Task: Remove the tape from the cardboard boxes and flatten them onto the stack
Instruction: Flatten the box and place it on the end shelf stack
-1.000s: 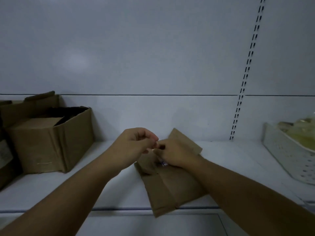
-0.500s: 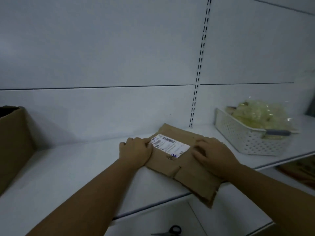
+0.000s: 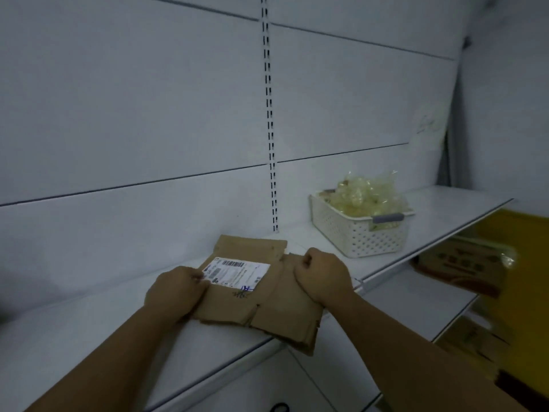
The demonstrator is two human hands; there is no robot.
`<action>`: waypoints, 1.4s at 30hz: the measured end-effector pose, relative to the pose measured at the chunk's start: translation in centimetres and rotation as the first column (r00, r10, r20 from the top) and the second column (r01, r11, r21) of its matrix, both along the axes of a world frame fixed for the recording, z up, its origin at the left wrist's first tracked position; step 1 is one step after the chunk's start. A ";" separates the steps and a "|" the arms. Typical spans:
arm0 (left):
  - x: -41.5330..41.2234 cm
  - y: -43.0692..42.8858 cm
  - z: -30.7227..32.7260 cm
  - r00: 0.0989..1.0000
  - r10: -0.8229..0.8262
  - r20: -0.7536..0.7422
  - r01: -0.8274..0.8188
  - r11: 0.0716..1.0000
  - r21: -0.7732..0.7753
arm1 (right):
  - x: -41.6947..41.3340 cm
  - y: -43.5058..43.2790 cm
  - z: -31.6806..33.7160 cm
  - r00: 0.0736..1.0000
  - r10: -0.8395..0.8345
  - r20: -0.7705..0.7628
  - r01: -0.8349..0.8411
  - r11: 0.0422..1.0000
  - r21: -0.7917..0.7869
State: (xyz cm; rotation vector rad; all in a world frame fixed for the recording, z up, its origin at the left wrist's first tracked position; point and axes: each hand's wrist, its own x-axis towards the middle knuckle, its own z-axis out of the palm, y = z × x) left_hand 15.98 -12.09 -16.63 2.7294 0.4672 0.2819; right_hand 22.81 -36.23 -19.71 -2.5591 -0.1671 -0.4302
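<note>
A flattened brown cardboard box (image 3: pixel 255 304) lies on the white shelf (image 3: pixel 89 337), its near corner hanging over the front edge. A white shipping label (image 3: pixel 236 270) with a barcode is stuck on its top face. My left hand (image 3: pixel 175 292) grips the box's left edge, fingers curled over it beside the label. My right hand (image 3: pixel 322 276) is closed on the box's right flap. No loose tape shows in either hand.
A white perforated basket (image 3: pixel 356 233) filled with crumpled clear plastic stands on the shelf to the right. Below right, printed cardboard (image 3: pixel 457 266) lies on a lower shelf beside a yellow surface (image 3: pixel 517 233). A slotted upright (image 3: pixel 269 114) runs down the back wall.
My view has swung to the right, so the open boxes at the left have left the frame. My hands went from pinching above the box to gripping its left edge and right flap.
</note>
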 end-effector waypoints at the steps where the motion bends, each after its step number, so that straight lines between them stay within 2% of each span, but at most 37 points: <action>1: -0.4 -0.5 0.9 0.999 -0.009 -0.048 0.007 0.999 -0.044 | -0.4 -0.4 -0.1 0.999 -0.031 -0.033 0.031 1.000 -0.002; 3: -1.0 -1.3 2.4 0.990 -0.030 -0.140 0.007 0.987 -0.161 | -1.6 -1.8 -0.4 0.992 -0.110 -0.062 0.113 0.993 0.045; 5: -2.1 -3.0 3.9 0.974 -0.068 -0.218 -0.020 0.925 -0.379 | -3.5 -4.2 -0.8 0.984 -0.149 -0.093 0.169 0.945 0.279; 6: -2.6 -4.0 4.3 0.960 -0.106 -0.258 -0.038 0.866 -0.498 | -4.4 -5.8 -1.0 0.985 -0.095 -0.142 0.152 0.869 0.470; 7: -3.0 -5.4 4.8 0.945 -0.157 -0.287 -0.047 0.802 -0.595 | -4.9 -7.6 -1.3 0.981 -0.007 -0.192 0.134 0.744 0.655; 8: -3.2 -7.0 5.1 0.934 -0.215 -0.284 -0.035 0.737 -0.675 | -5.3 -9.5 -1.6 0.965 0.085 -0.247 0.142 0.622 0.770; 9: -3.1 -8.7 5.4 0.928 -0.262 -0.266 -0.011 0.694 -0.720 | -5.9 -11.6 -1.7 0.942 0.142 -0.305 0.175 0.567 0.805; 12: -2.4 -15.2 5.9 0.904 -0.372 -0.214 0.052 0.589 -0.806 | -7.1 -19.1 -1.2 0.934 0.111 -0.339 0.214 0.586 0.782; 15: -1.1 -23.1 5.6 0.875 -0.464 -0.135 0.109 0.462 -0.880 | -8.3 -27.7 1.8 0.962 -0.077 -0.261 0.243 0.675 0.696; 20: 1.9 -36.0 3.0 0.824 -0.566 -0.036 0.179 0.321 -0.930 | -9.1 -40.7 5.8 0.943 -0.309 -0.127 0.324 0.759 0.565; 25: 6.2 -44.4 0.9 0.736 -0.676 -0.040 0.139 0.209 -0.968 | -8.2 -47.9 7.8 0.892 -0.441 -0.100 0.434 0.773 0.463; 29: 10.4 -48.4 1.3 0.660 -0.747 0.081 0.237 0.105 -0.966 | -7.3 -51.0 8.2 0.841 -0.533 -0.096 0.516 0.735 0.440; 34: 15.9 -53.4 1.1 0.571 -0.813 0.112 0.257 0.047 -0.965 | -5.5 -54.3 8.9 0.789 -0.599 -0.140 0.609 0.730 0.310; 37: 17.8 -56.7 0.5 0.557 -0.824 0.102 0.240 0.043 -0.970 | -4.4 -56.9 9.1 0.740 -0.656 -0.152 0.671 0.703 0.235; 42: 21.3 -61.1 0.7 0.536 -0.840 0.080 0.247 0.065 -0.967 | -1.5 -61.7 8.3 0.729 -0.663 -0.171 0.684 0.699 0.207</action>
